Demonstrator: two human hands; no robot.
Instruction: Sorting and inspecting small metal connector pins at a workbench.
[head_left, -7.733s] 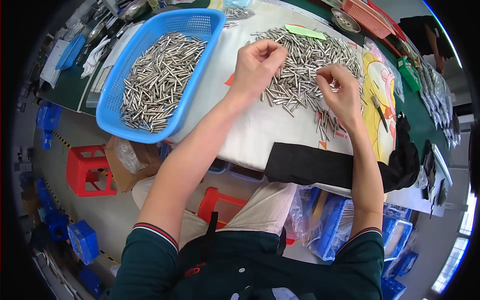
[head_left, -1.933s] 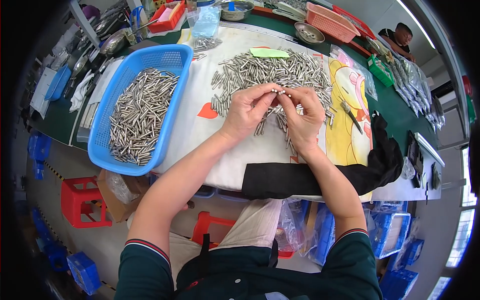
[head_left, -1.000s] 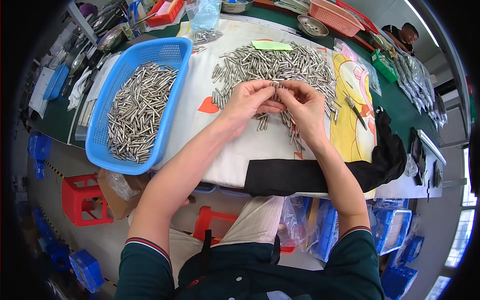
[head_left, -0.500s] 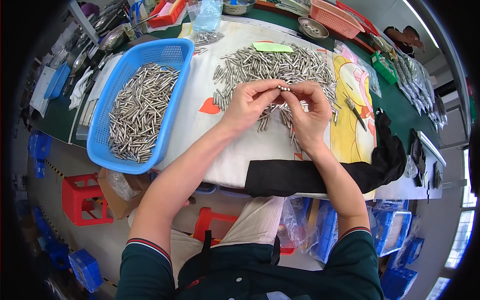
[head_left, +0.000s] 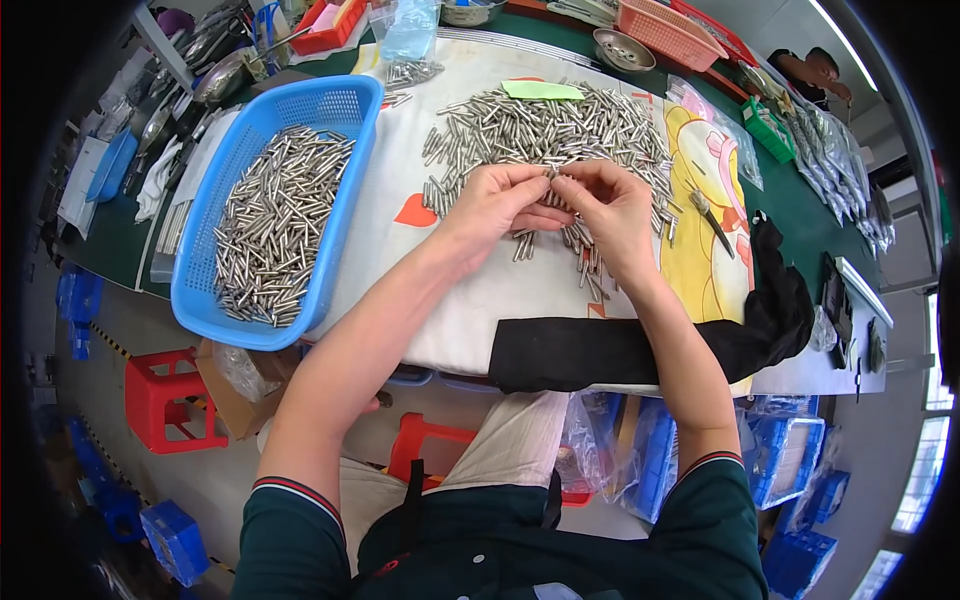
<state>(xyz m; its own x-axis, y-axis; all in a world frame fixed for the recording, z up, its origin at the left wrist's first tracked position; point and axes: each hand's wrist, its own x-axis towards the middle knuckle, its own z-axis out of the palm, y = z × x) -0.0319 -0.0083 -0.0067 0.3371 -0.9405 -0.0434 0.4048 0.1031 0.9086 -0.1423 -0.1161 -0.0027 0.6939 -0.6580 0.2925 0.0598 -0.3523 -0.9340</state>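
Note:
My left hand [head_left: 500, 205] and my right hand [head_left: 612, 210] meet over the near side of a loose pile of short metal pins [head_left: 560, 125]. Both are closed, thumbs and forefingers pinching several of these metal pins between them; the fingers hide most of what they hold. The pile lies on a pale printed cloth [head_left: 400, 260], with a green paper slip [head_left: 542, 90] on its far part. To the left stands a blue plastic basket [head_left: 345, 215] holding many similar pins.
A black cloth sleeve [head_left: 560, 355] lies along the near table edge beneath my right forearm. Right of the pile rests a dark-handled brush-like tool [head_left: 712, 225]. Farther back are a metal bowl [head_left: 625, 50], a pink basket [head_left: 665, 35] and a green box [head_left: 767, 130]. Another person [head_left: 808, 75] is at far right.
The pin ends that showed between my fingertips are now mostly covered. My hands have shifted slightly, with the left hand's lower fingers reaching under the right fingertips.

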